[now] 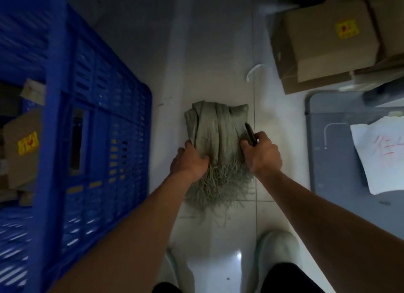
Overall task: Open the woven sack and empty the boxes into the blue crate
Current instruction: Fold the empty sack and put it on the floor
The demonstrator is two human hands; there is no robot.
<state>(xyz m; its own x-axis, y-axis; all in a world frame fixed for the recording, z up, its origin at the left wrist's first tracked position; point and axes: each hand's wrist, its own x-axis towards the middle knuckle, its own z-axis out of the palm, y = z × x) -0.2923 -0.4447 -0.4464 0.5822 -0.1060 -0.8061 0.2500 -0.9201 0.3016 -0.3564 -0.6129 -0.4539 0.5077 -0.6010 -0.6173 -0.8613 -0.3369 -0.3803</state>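
A grey-green woven sack (pixel 216 128) stands on the pale tiled floor in the middle, its frayed mouth (pixel 220 183) fanned out toward me. My left hand (pixel 189 161) grips the gathered neck on the left side. On the right side, my right hand (pixel 261 155) presses against the neck while holding a thin black tool (pixel 250 133) that points along the sack. The blue crate (pixel 98 117) stands close on the left, with cardboard boxes (pixel 21 148) inside it. The sack's contents are hidden.
Brown cardboard boxes (pixel 328 43) with a yellow label are stacked at the upper right. A grey bin (pixel 314 144) holding a white sheet (pixel 380 152) sits at the right. A white strip (pixel 252 70) lies on the floor. My shoes (pixel 275 251) are at the bottom.
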